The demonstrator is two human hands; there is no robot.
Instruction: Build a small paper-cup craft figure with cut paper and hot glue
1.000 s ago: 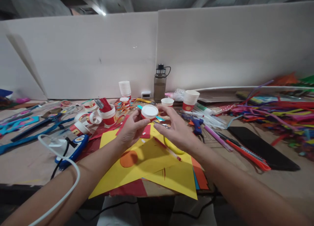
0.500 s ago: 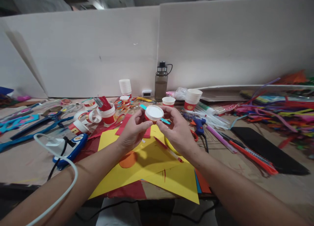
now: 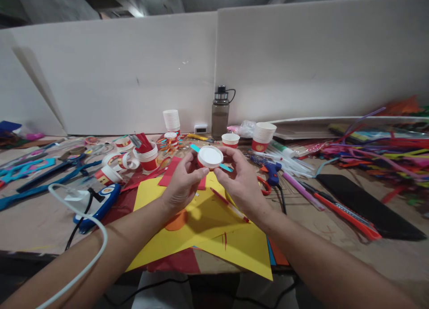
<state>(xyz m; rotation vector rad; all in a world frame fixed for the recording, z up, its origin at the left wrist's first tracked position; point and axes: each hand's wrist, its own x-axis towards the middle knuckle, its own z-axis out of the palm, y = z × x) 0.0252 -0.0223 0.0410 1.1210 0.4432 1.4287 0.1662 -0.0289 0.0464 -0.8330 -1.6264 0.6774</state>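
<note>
On my feed, the left hand [image 3: 182, 178] and right hand [image 3: 240, 177] close narrowly around the cup [image 3: 210, 157], one from each side, neither nearer. I see it above the yellow paper [image 3: 201, 226], blue strips [image 3: 226, 168] jutting on a diagonal, far left to near right.

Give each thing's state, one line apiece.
Held cup, white face up
Left grip, closed on the held cup
Right grip, closed on the held cup
Bottle, upright, cap on, partly filled
Pen, lying on yellow paper
Glue gun, lying, cord attached
Small cup, upright
Right cup stack, nested, mouths up
Filled stack, holding red strips
Black slab, lying flat
</note>
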